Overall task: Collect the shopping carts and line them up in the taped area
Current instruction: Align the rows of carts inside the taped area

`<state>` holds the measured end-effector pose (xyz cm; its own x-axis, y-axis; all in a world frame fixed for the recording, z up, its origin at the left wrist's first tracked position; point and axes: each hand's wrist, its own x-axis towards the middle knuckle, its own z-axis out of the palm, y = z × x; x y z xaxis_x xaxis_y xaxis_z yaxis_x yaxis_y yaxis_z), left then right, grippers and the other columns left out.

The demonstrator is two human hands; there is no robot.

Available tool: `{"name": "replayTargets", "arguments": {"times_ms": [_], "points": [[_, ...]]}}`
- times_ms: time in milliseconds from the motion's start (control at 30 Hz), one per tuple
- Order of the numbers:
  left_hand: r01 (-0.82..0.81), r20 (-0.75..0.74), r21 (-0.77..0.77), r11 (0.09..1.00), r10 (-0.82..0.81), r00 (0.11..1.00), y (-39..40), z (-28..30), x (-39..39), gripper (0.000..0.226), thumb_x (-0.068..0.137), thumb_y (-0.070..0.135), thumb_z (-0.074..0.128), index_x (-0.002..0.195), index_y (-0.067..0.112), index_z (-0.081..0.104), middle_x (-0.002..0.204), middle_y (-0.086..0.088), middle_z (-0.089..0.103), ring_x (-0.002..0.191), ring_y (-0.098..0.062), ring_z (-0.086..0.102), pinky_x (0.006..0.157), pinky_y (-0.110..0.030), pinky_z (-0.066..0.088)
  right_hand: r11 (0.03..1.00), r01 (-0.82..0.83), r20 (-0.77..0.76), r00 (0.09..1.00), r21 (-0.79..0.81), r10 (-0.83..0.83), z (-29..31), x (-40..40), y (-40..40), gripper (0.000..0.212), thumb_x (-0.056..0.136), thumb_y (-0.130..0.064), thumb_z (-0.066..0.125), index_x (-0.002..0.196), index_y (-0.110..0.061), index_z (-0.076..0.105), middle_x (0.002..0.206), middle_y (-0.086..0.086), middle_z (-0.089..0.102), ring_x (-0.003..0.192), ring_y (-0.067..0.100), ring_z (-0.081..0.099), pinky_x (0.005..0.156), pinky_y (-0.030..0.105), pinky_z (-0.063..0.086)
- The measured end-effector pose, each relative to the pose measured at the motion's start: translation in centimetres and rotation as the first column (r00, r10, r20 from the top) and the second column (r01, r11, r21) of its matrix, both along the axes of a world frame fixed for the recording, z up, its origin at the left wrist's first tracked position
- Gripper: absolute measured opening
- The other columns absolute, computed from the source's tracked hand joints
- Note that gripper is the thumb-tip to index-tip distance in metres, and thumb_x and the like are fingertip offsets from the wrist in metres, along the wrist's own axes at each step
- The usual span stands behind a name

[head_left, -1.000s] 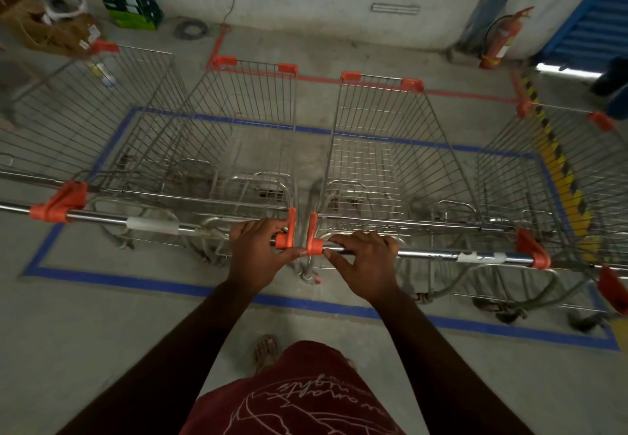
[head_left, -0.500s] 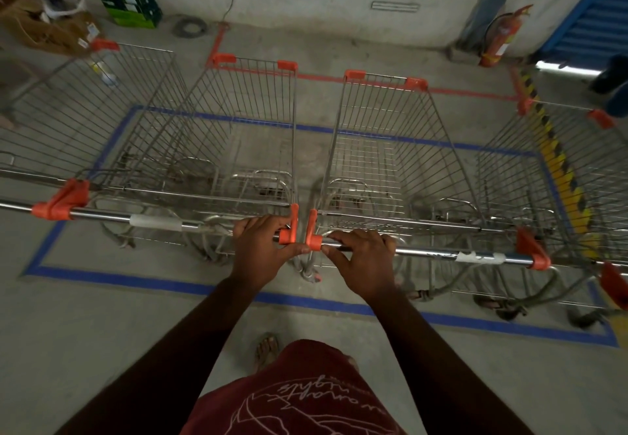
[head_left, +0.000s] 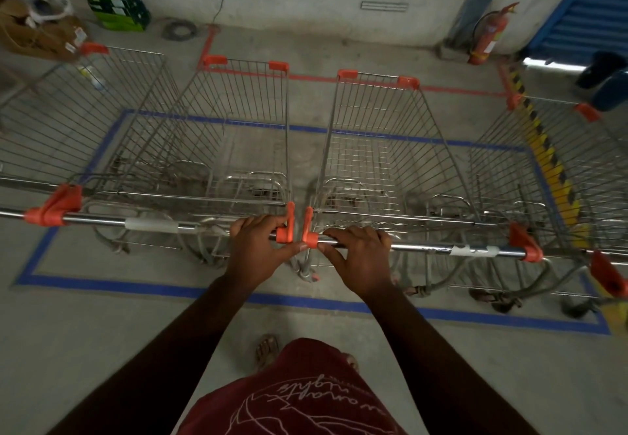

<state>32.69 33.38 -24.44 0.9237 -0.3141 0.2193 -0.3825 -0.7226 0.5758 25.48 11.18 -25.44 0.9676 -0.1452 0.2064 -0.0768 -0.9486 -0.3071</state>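
Several wire shopping carts with orange corner caps stand side by side over a blue taped rectangle (head_left: 190,291) on the concrete floor. My left hand (head_left: 255,247) grips the right end of the handle bar of the middle-left cart (head_left: 238,135). My right hand (head_left: 360,258) grips the left end of the handle bar of the middle-right cart (head_left: 380,149). The orange end caps of the two handles nearly touch between my hands. Another cart (head_left: 74,118) stands at the far left and one more (head_left: 560,169) at the far right.
A red tape line (head_left: 452,89) runs behind the carts. Yellow-black hazard tape (head_left: 550,169) lies on the right. A fire extinguisher (head_left: 487,35) leans on the back wall. Cardboard boxes (head_left: 37,38) and a green crate (head_left: 117,4) sit at the back left. My sandalled foot (head_left: 267,346) is below.
Both middle carts have rolled slightly forward and their handle ends have drawn a little closer. My hands keep the same grip.
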Motion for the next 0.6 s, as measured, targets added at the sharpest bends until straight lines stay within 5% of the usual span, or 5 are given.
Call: {"name": "replayTargets", "arguments": {"times_ms": [267, 367, 533, 600], "points": [[0.001, -0.017, 0.084, 0.996, 0.000, 1.000, -0.4, 0.8, -0.3, 0.081, 0.073, 0.081, 0.061, 0.138, 0.032, 0.059, 0.131, 0.010, 0.063, 0.123, -0.018, 0.057, 0.104, -0.035, 0.024, 0.989, -0.010, 0.076, 0.997, 0.148, -0.002, 1.4, -1.2, -0.7, 0.051, 0.093, -0.062, 0.062, 0.138, -0.038, 0.062, 0.128, -0.015, 0.067, 0.124, 0.009, 0.059, 0.115, 0.043, 0.024], [0.029, 0.001, 0.037, 0.999, -0.029, 1.000, -2.2, 1.5, -0.6, 0.064, 0.084, 0.065, 0.068, 0.137, 0.030, 0.059, 0.139, 0.006, 0.061, 0.130, -0.020, 0.054, 0.109, -0.042, 0.029, 0.979, 0.012, 0.132, 0.990, 0.205, -0.040, 2.7, -3.0, -1.4, 0.044, 0.096, -0.051, 0.064, 0.137, -0.036, 0.063, 0.127, -0.015, 0.068, 0.123, 0.009, 0.060, 0.115, 0.040, 0.024], [0.259, 0.055, -0.089, 0.962, -0.255, 0.965, -8.1, 3.0, -2.5, 0.040, 0.089, 0.032, 0.077, 0.127, 0.022, 0.067, 0.124, 0.003, 0.070, 0.122, -0.017, 0.059, 0.123, -0.023, 0.011, 0.950, 0.091, 0.187, 0.970, 0.298, -0.152, 4.0, -7.2, -4.7, 0.035, 0.098, -0.042, 0.064, 0.131, -0.033, 0.067, 0.125, -0.015, 0.070, 0.121, 0.012, 0.063, 0.109, 0.049, 0.038], [0.349, 0.035, -0.078, 0.934, -0.347, 0.937, -11.0, 3.5, -3.4, 0.038, 0.090, 0.035, 0.072, 0.126, 0.024, 0.068, 0.122, 0.006, 0.071, 0.119, -0.014, 0.059, 0.123, -0.036, 0.024, 0.928, 0.079, 0.196, 0.968, 0.365, -0.159, 4.2, -8.7, -6.9, 0.032, 0.099, -0.040, 0.063, 0.129, -0.030, 0.068, 0.127, -0.015, 0.070, 0.122, 0.011, 0.064, 0.104, 0.053, 0.043]]}}
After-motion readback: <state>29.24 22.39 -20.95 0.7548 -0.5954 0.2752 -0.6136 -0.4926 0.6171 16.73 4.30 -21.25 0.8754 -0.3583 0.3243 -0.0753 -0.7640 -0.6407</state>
